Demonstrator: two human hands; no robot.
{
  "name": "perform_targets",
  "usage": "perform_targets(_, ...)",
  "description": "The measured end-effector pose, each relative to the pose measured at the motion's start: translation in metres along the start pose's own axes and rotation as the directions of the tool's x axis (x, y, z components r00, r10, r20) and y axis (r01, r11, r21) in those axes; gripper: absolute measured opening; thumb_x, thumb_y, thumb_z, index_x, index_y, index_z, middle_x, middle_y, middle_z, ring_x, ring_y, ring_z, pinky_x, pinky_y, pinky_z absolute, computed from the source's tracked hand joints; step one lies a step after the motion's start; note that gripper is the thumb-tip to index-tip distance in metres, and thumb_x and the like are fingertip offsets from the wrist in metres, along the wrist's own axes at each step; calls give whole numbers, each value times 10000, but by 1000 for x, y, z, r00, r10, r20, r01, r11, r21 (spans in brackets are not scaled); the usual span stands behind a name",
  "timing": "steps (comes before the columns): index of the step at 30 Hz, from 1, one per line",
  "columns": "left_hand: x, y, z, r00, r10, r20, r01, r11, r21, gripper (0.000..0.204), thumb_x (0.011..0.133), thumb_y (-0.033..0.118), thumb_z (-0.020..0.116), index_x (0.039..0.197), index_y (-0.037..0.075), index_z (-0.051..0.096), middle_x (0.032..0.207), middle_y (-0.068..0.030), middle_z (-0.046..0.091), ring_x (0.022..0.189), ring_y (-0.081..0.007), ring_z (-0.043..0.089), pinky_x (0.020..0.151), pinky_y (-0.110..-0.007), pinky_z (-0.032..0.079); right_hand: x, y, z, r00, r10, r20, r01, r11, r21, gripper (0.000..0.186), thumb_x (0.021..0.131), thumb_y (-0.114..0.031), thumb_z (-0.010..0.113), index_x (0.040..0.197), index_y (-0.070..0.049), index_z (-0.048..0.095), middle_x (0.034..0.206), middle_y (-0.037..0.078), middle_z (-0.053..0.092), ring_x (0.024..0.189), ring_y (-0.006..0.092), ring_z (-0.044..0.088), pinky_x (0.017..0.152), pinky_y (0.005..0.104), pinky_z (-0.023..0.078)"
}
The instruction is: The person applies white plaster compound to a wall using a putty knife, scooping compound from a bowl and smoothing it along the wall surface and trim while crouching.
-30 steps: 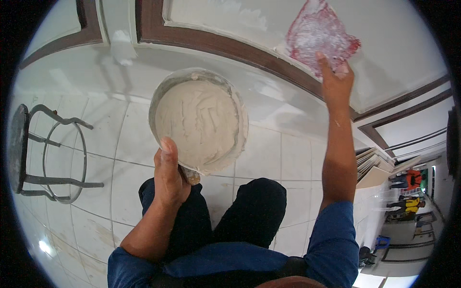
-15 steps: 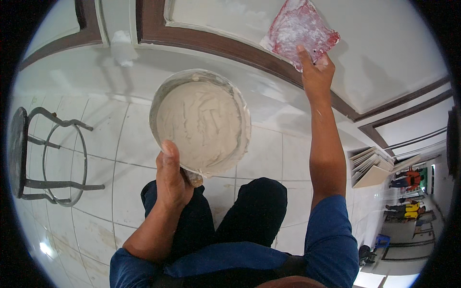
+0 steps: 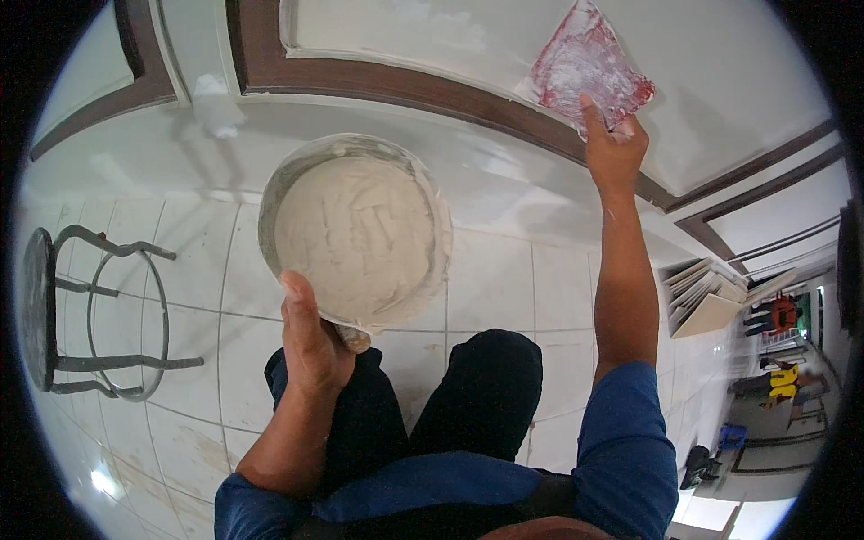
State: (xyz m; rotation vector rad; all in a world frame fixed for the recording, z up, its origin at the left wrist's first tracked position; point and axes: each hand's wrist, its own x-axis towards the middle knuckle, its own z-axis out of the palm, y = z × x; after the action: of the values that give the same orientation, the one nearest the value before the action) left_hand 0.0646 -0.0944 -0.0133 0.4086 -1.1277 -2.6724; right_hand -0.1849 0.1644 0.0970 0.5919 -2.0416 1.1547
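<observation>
My left hand (image 3: 313,346) is closed around the short handle (image 3: 353,338) of a round pan (image 3: 441,270), its thumb up against the rim. Thick off-white putty (image 3: 355,238) fills much of the pan, its surface ridged. Out to the right, my right hand (image 3: 618,153) grips the lower corner of a flat, red putty spreader (image 3: 589,67) smeared with white. The spreader lies over the pale wall panel (image 3: 720,99), just above the brown moulding (image 3: 405,85); whether its edge presses on the panel I cannot tell.
A grey metal stool (image 3: 126,364) stands at the left on the white tiled floor (image 3: 490,279). Stacked pale boards (image 3: 706,306) lean by the wall at the right. Farther off are people, one in a yellow top (image 3: 783,382), and a blue object (image 3: 732,438).
My right hand and the spreader have shifted a little to the right along the panel. The pan in my left hand has moved slightly left. The whole view has turned a little.
</observation>
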Motion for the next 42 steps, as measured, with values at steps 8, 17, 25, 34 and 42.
perform_targets(8, -4, 2, 1, 999, 32, -22, -32, 999, 9, 848, 905, 725, 387, 1421, 55, 325, 1099, -114, 624, 619, -163, 626, 377, -256, 440, 1, 28, -49, 997, 74, -36, -75, 996, -45, 272, 878, -122, 726, 1091, 33, 660, 1008, 78, 705, 876, 121, 628, 791, 265, 486)
perform_targets(17, -8, 6, 3, 997, 35, 65, -38, 999, 32, 883, 921, 699, 389, 1463, 17, 251, 1369, -177, 463, 1148, -259, 564, 820, -357, 532, -1, 75, -102, 988, 122, -94, -123, 992, -4, 317, 868, -106, 738, 1132, 37, 639, 1060, 81, 685, 916, 137, 625, 812, 276, 498)
perform_targets(25, -5, 2, 6, 992, 120, -38, -118, 992, 42, 830, 929, 687, 389, 1456, 55, 274, 1287, -144, 530, 1050, -218, 617, 658, -317, 574, -2, 121, -163, 982, 121, -147, -137, 985, -102, 328, 866, -123, 739, 1134, 39, 638, 1058, 91, 686, 928, 149, 620, 828, 287, 492)
perform_targets(34, 0, -8, -3, 997, 81, -1, -81, 996, -26, 839, 918, 692, 413, 1455, 60, 284, 1345, -143, 503, 1097, -274, 601, 743, -406, 573, -7, 143, -263, 983, 80, -167, -179, 651, -738, 466, 886, -417, 641, 1099, -5, 690, 1056, 197, 689, 1057, 397, 612, 945, 449, 442)
perform_targets(42, -4, 6, -8, 997, -15, 74, 17, 999, -28, 850, 930, 683, 397, 1478, 50, 250, 1399, -151, 456, 1195, -294, 538, 887, -433, 518, 6, 1, -65, 987, 101, -128, -103, 995, -10, 335, 897, -227, 715, 1079, 50, 668, 1033, 115, 693, 917, 181, 634, 825, 327, 499)
